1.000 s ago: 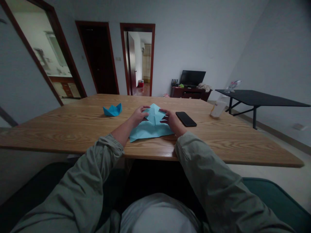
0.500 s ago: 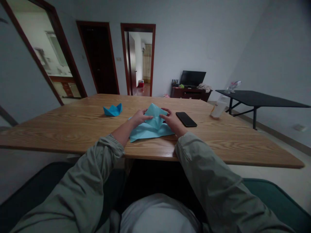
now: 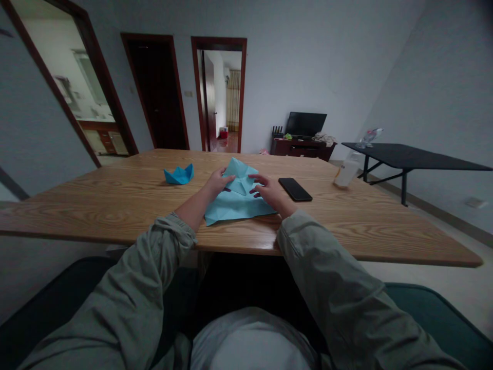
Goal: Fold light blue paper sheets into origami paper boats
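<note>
A folded light blue paper [image 3: 239, 176] is held up over the wooden table, tilted to the left. My left hand [image 3: 219, 184] pinches its left side between thumb and fingers. At its right edge is my right hand [image 3: 268, 191], with the fingers apart and curved beside the paper. Beneath both hands lies a flat, creased light blue sheet [image 3: 236, 208] near the table's front edge. Farther left on the table stands a darker blue folded paper boat [image 3: 179, 175].
A black phone [image 3: 295, 189] lies on the wooden table [image 3: 96, 205] just right of my right hand. Beyond it a translucent plastic cup [image 3: 346, 172] stands at the table's right side. A black folding table [image 3: 416, 155] is behind at the right.
The folded paper has moved slightly left and turned in my left hand. My right hand has loosened from its right side, and its fingers have spread.
</note>
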Demonstrator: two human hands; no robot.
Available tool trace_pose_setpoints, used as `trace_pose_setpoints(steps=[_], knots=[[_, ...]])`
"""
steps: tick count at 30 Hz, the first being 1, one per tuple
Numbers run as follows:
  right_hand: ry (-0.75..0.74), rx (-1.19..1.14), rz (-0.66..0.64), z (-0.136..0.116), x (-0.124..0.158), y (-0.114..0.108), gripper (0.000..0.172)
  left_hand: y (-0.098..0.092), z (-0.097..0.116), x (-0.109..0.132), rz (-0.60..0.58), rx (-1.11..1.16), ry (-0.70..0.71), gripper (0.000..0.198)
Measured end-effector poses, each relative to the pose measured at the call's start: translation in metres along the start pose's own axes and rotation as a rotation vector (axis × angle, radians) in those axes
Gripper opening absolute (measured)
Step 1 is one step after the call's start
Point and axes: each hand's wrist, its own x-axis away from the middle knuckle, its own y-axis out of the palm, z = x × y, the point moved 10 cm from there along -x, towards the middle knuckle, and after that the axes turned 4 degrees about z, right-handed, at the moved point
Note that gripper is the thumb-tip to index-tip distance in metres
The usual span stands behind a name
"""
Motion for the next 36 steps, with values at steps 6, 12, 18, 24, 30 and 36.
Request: trace_pose_setpoints(steps=[6,12,18,24,30,36], knots=[[-0.005,0.070,-0.061,-0.001,0.002,0.007,0.041,0.004,-0.003,0.000,-0.023,-0.016,-0.031,0.046],[-0.043,0.118,-0.043,-0.002,0.001,0.003,0.032,0.012,-0.007,0.001,-0.072,0.037,-0.074,0.041],[-0.043,0.179,-0.010,-0.005,0.002,0.000,0.039,0.017,0.004,0.001,-0.111,0.047,0.070,0.047],[0.054,-0.026,0.122,0.012,-0.007,-0.013,0.049,-0.010,0.016,-0.007,0.118,0.022,0.211,0.043],[0.206,-0.084,0.043,0.023,-0.003,0.000,0.033,-0.007,0.018,-0.003,0.126,0.007,0.238,0.042],[0.170,-0.021,-0.002,0.016,0.006,0.009,0.030,0.017,0.017,0.007,-0.042,0.002,0.185,0.060]])
